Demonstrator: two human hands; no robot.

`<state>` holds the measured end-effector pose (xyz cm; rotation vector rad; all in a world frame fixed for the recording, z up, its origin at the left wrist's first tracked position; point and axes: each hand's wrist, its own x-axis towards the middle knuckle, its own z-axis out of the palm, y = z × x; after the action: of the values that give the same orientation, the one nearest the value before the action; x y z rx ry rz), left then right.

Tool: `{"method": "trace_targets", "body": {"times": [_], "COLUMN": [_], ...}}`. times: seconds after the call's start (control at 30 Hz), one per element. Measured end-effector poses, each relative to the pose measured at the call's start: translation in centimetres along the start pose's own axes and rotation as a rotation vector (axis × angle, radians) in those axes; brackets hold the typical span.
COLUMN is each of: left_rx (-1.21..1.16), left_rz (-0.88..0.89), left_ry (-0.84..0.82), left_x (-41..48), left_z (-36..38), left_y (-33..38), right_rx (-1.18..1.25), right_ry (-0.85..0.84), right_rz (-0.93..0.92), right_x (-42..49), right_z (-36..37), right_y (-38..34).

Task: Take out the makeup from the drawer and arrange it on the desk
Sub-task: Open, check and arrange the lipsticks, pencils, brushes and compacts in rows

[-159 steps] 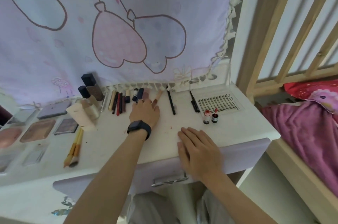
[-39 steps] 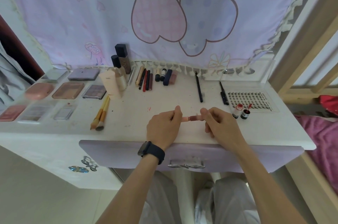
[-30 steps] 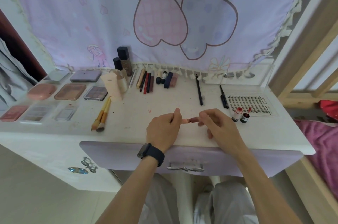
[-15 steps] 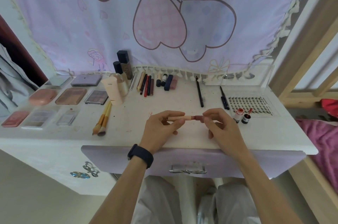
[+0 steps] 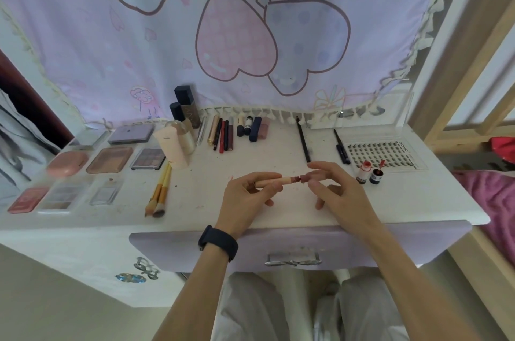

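Lilac balloon-print curtain point(image 5: 362, 48), wooden bed rails point(image 5: 457, 62); pink blanket point(image 5: 496, 195), beige floor point(image 5: 55, 299)

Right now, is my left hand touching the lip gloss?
Touching. The head view shows the left hand gripping the lip gloss by its pale end.

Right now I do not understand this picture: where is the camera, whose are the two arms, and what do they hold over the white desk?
No machine here: a person wears one wide-angle camera on the head, so you look down along their own arms. The left hand, with the black wristband, grips the beige end of a slim makeup stick; the right hand pinches its dark pink end. Whether it is being opened or closed I cannot tell. On the white desk lie palettes at the left, two brushes, bottles, a row of pencils and a lash tray at the right. The purple drawer below looks closed.
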<state>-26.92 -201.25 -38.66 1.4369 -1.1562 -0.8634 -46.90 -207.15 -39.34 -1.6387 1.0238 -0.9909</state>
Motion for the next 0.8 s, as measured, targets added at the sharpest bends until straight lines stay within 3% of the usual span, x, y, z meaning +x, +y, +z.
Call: {"method": "trace_targets", "body": {"times": [0.17,0.5,0.8], "left_rx": [-0.014,-0.114,-0.204], "left_rz": [0.019,-0.039,-0.082], "left_ry": [0.001,0.054,0.084], "left_x": [0.0,0.4,0.4], "left_z": [0.1,-0.3,-0.9], "left_y": [0.0,0.2,0.2], "right_rx": [-0.034,-0.056,-0.281], "right_ry": [0.015,0.073,0.078], "right_rz": [0.037,-0.063,-0.234], "right_x": [0.2,-0.5,-0.8], "right_z": [0.2,0.6,1.3], "right_y": [0.3,0.3,1.2]}}
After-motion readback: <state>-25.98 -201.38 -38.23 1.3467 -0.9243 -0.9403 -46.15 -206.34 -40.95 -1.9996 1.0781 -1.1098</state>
